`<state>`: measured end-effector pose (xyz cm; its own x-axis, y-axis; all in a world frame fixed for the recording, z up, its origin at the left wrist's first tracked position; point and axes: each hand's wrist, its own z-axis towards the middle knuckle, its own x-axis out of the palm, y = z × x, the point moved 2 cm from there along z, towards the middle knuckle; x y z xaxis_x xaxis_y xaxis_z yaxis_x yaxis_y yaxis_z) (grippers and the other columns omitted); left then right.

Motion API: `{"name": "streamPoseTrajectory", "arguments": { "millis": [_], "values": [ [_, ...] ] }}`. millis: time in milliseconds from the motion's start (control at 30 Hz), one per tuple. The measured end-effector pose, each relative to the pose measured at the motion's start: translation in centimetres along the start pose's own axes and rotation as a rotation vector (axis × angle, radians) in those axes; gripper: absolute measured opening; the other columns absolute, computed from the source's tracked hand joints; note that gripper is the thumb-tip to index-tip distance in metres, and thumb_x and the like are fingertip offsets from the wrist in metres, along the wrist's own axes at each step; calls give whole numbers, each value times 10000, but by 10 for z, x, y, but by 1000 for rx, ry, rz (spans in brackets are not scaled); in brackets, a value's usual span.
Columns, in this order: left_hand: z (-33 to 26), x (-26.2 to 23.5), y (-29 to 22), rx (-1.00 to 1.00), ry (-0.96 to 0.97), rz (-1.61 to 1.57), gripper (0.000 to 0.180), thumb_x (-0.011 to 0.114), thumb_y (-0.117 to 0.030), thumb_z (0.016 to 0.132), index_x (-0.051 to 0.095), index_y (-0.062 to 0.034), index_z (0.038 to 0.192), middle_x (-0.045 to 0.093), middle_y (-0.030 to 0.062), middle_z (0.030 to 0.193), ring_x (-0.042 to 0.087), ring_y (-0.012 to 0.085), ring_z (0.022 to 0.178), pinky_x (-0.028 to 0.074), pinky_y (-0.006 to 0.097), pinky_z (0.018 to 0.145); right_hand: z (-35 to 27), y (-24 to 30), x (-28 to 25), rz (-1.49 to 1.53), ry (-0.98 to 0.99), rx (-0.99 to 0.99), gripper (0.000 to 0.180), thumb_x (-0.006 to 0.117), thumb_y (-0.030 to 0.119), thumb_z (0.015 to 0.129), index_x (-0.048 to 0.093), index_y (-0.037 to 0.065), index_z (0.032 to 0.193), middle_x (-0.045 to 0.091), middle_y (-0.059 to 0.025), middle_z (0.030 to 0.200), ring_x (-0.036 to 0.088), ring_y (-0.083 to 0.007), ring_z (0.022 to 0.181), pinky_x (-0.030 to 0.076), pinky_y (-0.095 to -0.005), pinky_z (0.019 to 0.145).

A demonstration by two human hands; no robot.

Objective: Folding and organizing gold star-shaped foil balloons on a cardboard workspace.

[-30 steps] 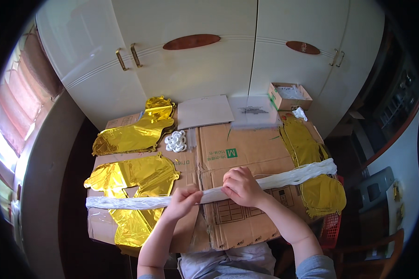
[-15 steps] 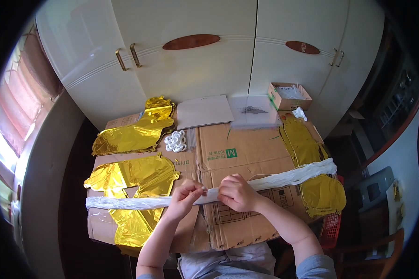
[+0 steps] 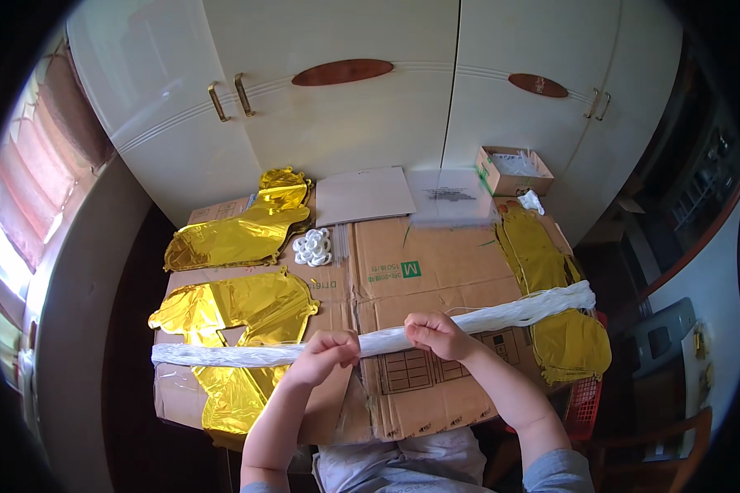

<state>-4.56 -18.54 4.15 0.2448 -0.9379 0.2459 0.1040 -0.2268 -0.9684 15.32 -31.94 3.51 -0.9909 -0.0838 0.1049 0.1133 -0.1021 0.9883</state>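
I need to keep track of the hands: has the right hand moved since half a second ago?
Yes: the right hand has shifted to the right, judged against the green printed square on the cardboard.

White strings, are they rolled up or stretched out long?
Stretched out: the white strings lie nearly straight across the cardboard, over gold foil on both sides.
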Motion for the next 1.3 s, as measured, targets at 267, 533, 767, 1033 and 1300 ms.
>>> {"name": "streamPoseTrajectory", "arguments": {
  "millis": [267,533,767,1033,1300],
  "values": [
    [12,18,-17,397,-412,671,311,537,-136,865,594,-5,1140,596,86,1155,513,201,937,368,352,852,0,22,27,-568,-13,-233,140,547,157,912,605,37,870,606,-101,706,607,-247,639,461,-306,594],
    [6,23,-12,309,11,-365,203,491,-127,916,624,26,915,604,28,883,521,147,862,412,319,768,3,18,20,-777,-182,-282,74,567,75,883,628,44,855,637,-97,753,626,-214,657,479,-293,588],
    [7,20,-14,265,97,789,208,505,12,863,635,-32,1020,632,75,872,537,210,877,421,308,814,-4,28,22,-522,-242,-338,68,580,82,881,630,51,846,616,-72,705,618,-210,637,463,-293,574],
    [5,17,-14,257,-104,644,244,486,-20,905,586,15,1124,607,128,1064,549,203,1007,422,318,884,0,26,35,-616,-111,-349,84,600,134,871,624,57,852,626,-100,769,625,-287,696,484,-351,588],
    [3,28,-14,202,-93,211,229,505,-39,907,601,15,1107,618,74,1023,533,181,954,426,318,868,2,25,40,-660,-47,-403,97,584,105,878,617,40,814,612,-109,709,615,-265,648,464,-333,563]
  ]
}}
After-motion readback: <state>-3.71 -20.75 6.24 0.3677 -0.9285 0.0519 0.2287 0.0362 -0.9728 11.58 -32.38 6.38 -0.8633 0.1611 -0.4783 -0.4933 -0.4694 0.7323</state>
